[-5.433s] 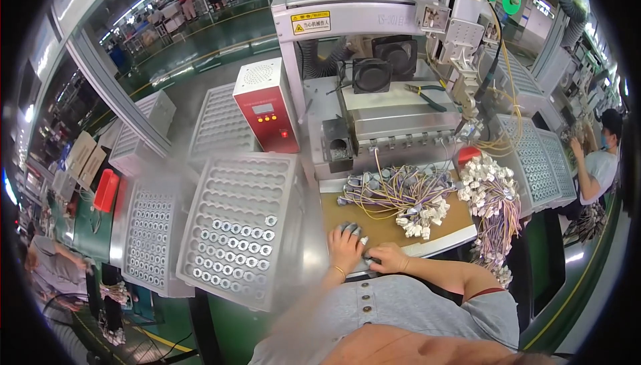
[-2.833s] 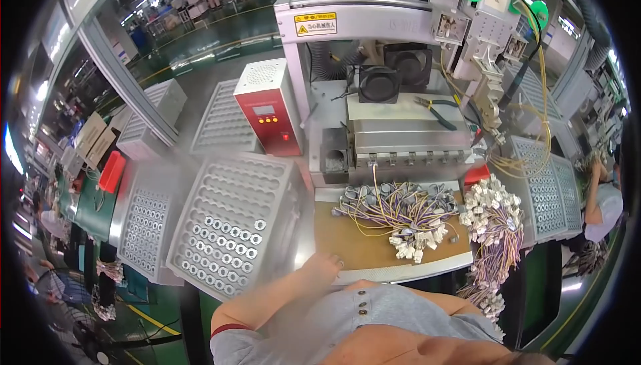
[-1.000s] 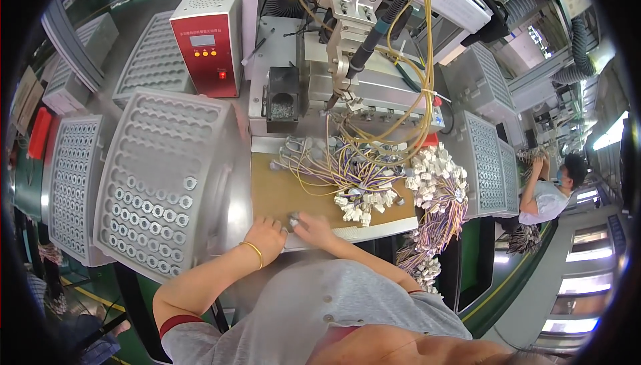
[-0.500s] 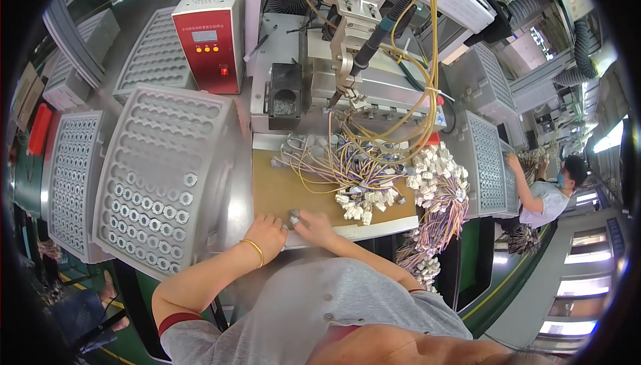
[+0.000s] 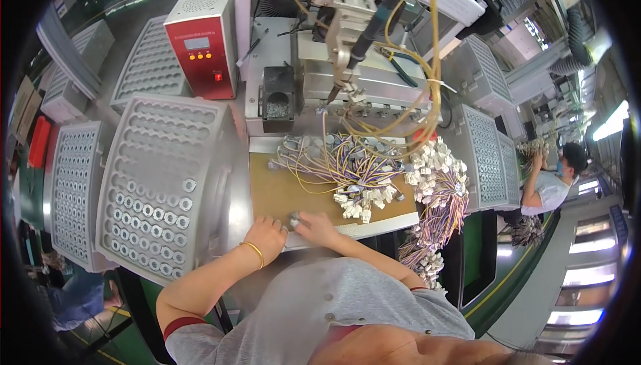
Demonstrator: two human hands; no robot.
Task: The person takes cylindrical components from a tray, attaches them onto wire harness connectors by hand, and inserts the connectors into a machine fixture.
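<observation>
Left hand: left hand (image 5: 266,235), gold bangle at the wrist, fingers curled at the near edge of the brown work board (image 5: 284,195); what it grips cannot be told.
Right hand: right hand (image 5: 316,226) fingers pinched on a small grey part (image 5: 294,219) between both hands.
Wire bundle: multicoloured wire harnesses (image 5: 347,171) piled toward the board's far right corner.
Tray: grey perforated tray (image 5: 163,181) beside the board's left edge.
</observation>
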